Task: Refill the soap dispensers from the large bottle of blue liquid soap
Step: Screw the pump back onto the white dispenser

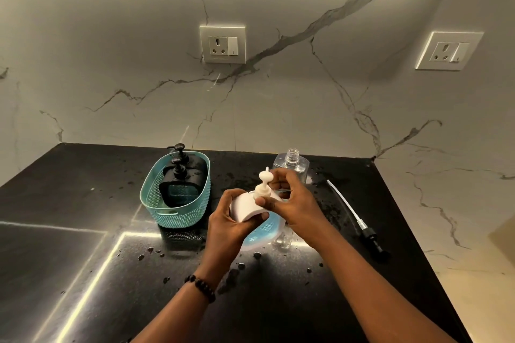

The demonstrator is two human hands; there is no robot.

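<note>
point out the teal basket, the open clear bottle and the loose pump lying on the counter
teal basket (178, 213): head view, front wall
clear bottle (292, 154): head view, threaded neck
loose pump (372, 242): head view, black head end

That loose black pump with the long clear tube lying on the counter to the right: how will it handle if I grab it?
The loose pump would probably feel light. Its thin clear tube looks slightly bowed, so it likely flexes and swings; gripping the black head seems safer. Droplets dot the counter around it, so it may be wet and slippery.
</note>
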